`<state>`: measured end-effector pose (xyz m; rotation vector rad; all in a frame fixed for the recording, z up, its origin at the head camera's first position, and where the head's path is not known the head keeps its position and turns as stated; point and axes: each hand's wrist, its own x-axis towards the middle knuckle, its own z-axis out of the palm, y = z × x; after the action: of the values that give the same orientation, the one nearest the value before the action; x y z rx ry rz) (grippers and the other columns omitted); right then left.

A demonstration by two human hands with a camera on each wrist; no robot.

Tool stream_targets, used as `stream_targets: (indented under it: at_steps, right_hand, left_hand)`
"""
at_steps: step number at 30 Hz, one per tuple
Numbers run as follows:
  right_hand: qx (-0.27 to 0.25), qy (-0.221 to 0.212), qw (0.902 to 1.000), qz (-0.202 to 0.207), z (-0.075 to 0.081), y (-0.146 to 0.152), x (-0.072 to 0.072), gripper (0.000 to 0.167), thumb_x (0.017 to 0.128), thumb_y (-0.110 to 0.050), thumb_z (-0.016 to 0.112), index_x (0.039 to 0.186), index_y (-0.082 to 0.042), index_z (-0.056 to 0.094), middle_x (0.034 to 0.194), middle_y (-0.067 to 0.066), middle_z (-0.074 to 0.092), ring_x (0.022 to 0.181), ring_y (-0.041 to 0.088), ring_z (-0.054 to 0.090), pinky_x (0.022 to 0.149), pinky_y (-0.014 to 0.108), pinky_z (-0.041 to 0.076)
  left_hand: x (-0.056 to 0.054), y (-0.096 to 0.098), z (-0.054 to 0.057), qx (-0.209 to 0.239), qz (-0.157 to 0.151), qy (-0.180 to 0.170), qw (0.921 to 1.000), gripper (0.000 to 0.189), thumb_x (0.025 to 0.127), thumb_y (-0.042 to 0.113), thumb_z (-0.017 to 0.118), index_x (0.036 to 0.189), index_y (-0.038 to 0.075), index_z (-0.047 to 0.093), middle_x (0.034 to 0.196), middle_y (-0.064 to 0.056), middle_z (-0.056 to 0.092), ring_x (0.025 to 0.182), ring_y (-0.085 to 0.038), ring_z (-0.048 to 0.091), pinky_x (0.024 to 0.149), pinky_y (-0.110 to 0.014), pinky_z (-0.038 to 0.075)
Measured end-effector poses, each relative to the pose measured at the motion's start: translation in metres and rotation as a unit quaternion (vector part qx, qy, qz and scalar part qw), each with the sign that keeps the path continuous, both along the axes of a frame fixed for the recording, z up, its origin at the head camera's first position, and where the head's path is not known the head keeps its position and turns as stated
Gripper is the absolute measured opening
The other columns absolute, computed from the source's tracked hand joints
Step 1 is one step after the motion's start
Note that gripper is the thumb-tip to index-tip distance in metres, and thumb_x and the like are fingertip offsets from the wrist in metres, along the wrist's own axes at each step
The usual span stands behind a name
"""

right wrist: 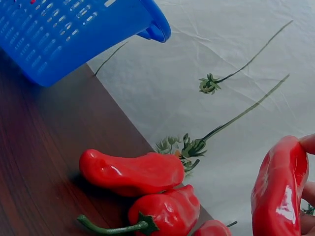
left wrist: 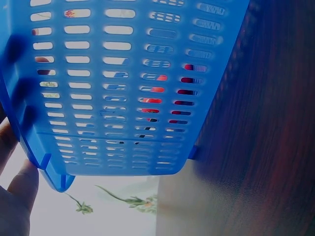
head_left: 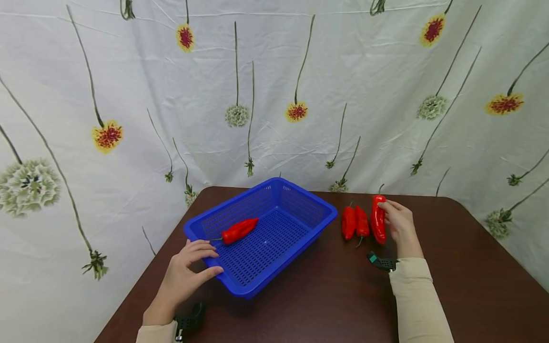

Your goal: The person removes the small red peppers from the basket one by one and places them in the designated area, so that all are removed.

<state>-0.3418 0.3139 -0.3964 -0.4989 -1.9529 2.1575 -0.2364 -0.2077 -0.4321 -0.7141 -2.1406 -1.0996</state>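
My left hand holds the left corner rim of a blue plastic basket, with the thumb and fingers spread along the edge. Inside the basket lies one red pepper, its green stem toward that hand. On the right, my right hand pinches a shiny red pepper between thumb and fingers. Left of it, a red pepper and a second red pepper lie side by side on the table. Part of another red pepper shows at the bottom edge of the right wrist view.
The dark brown wooden table ends at a back edge just beyond the basket and peppers. Behind it hangs a white cloth printed with flowers. Slotted basket walls fill much of the left wrist view.
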Motion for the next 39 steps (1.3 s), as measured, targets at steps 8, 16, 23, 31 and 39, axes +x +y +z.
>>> stream_targets:
  at_steps: [8, 16, 23, 31, 39]
  right_hand:
    - [0.013, -0.023, 0.9993, -0.027, -0.007, 0.006, -0.002, 0.060, 0.098, -0.023, 0.059, 0.152, -0.004, 0.041, 0.104, -0.010, 0.055, 0.082, 0.001, 0.054, 0.068, 0.012, 0.050]
    - [0.034, -0.045, 0.9975, -0.041, -0.018, 0.014, -0.002, 0.060, 0.098, -0.026, 0.061, 0.151, -0.006, 0.043, 0.128, 0.000, 0.052, 0.085, 0.005, 0.052, 0.066, 0.012, 0.049]
    - [0.028, -0.051, 0.9971, -0.049, -0.025, 0.021, -0.005, 0.060, 0.096, -0.025, 0.062, 0.150, -0.005, 0.045, 0.110, -0.006, 0.054, 0.072, 0.002, 0.053, 0.063, 0.013, 0.049]
    - [0.034, -0.069, 0.9939, -0.079, -0.036, 0.021, -0.005, 0.062, 0.094, -0.028, 0.065, 0.148, -0.003, 0.046, 0.134, 0.007, 0.051, 0.082, 0.005, 0.053, 0.064, 0.013, 0.047]
    - [0.024, -0.078, 0.9901, -0.114, -0.044, 0.025, -0.006, 0.058, 0.094, -0.028, 0.066, 0.144, -0.004, 0.051, 0.129, 0.003, 0.052, 0.104, 0.013, 0.049, 0.079, 0.021, 0.048]
  left_hand:
    - [0.001, 0.000, 0.001, -0.001, 0.001, 0.002, 1.0000, 0.033, 0.063, -0.001, 0.091, 0.091, 0.006, 0.076, 0.101, -0.011, 0.072, 0.110, -0.007, 0.059, 0.105, -0.083, 0.024]
    - [0.001, 0.001, 0.001, -0.005, 0.004, -0.002, 1.0000, 0.033, 0.063, 0.000, 0.091, 0.092, 0.008, 0.076, 0.101, -0.014, 0.072, 0.111, -0.003, 0.058, 0.105, -0.083, 0.023]
    - [0.000, 0.000, 0.001, -0.007, 0.012, -0.002, 0.9999, 0.033, 0.062, 0.000, 0.091, 0.091, 0.007, 0.076, 0.100, -0.011, 0.072, 0.111, -0.001, 0.058, 0.105, -0.083, 0.024]
    - [0.000, -0.001, -0.001, -0.006, 0.012, -0.001, 0.9999, 0.034, 0.062, -0.001, 0.091, 0.091, 0.008, 0.076, 0.101, -0.012, 0.072, 0.112, 0.004, 0.055, 0.104, -0.083, 0.025]
    - [0.000, -0.001, -0.001, -0.007, 0.011, -0.004, 0.9999, 0.035, 0.062, 0.000, 0.091, 0.092, 0.010, 0.076, 0.101, -0.013, 0.072, 0.111, -0.012, 0.060, 0.105, -0.082, 0.025]
